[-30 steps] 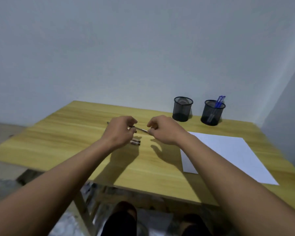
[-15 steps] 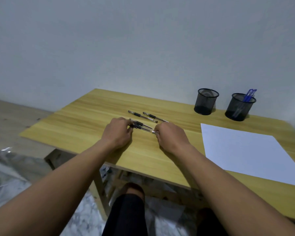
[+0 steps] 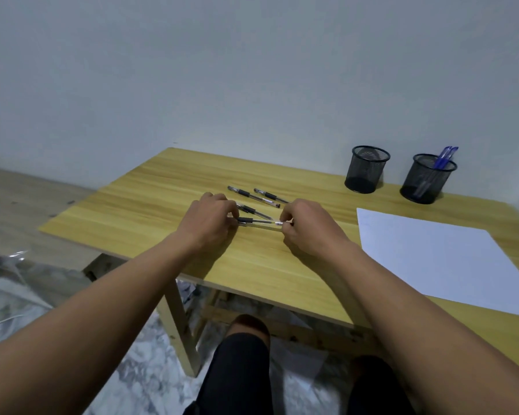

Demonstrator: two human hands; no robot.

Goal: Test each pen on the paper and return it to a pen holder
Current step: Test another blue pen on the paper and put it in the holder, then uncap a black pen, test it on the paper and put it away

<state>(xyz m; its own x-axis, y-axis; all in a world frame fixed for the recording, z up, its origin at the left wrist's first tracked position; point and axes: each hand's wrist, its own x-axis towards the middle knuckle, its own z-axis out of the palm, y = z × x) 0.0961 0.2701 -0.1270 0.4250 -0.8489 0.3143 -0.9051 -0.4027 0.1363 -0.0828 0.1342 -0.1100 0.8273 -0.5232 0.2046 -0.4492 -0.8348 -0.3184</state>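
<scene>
Little moved since half-second ago — pen point(image 3: 258, 222) still low at tabletop point(image 3: 150, 205), level between my hands: left grip point(image 3: 210, 224) pinching one end, right grip point(image 3: 307, 227) pinching other. Just behind, three more pens point(image 3: 253, 196) lying flat. To right, paper point(image 3: 432, 259); beyond it two mesh holders point(image 3: 367, 169) — right one with blue pens point(image 3: 444, 157).

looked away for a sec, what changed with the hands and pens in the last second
The left hand and right hand have come down onto the table, still pinching one pen by its ends. The other pens, paper, empty holder and blue-pen holder stayed put.
</scene>
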